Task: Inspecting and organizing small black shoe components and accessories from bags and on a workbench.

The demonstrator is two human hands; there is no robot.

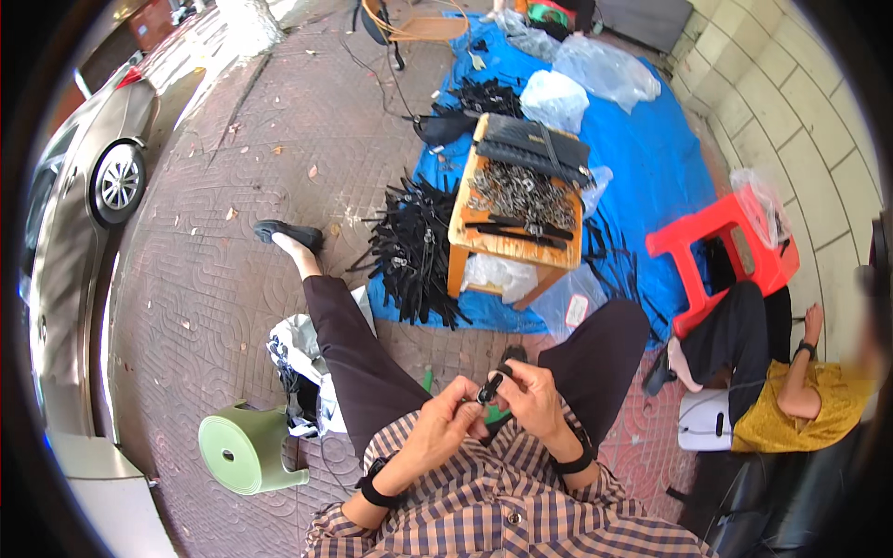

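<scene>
Got a greyish-brown car (58, 307) parked way over on the left. Next along, can spot a pale green plastic stool (244, 451) on the brick paving, then a mostly white bag (327, 402) with black stuff showing, right by the wearer's left leg. Further right, got a big messy pile of black straps (414, 251) spilling over the left edge of a blue sheet (642, 186).

Now the hands: left hand (445, 421) with thumb and fingertips pinching the lower end of a small black piece (490, 385), apparently with a shiny metal bit on it. Right hand (532, 400) pinching the upper end, thumb against fingers. So, black piece held up between both hands, over the lap, short of the near edge of the small wooden table (460, 216).

On that table: loose metal clasps (523, 192) heaped in the middle, a couple of black strips (521, 229) along the near edge, and a dark flat pouch (526, 146) across the far edge. Past the table's right edge, more black straps (609, 260) on the sheet, then a red plastic stool (712, 221) and, far right, a person in a yellow top (814, 409).
</scene>
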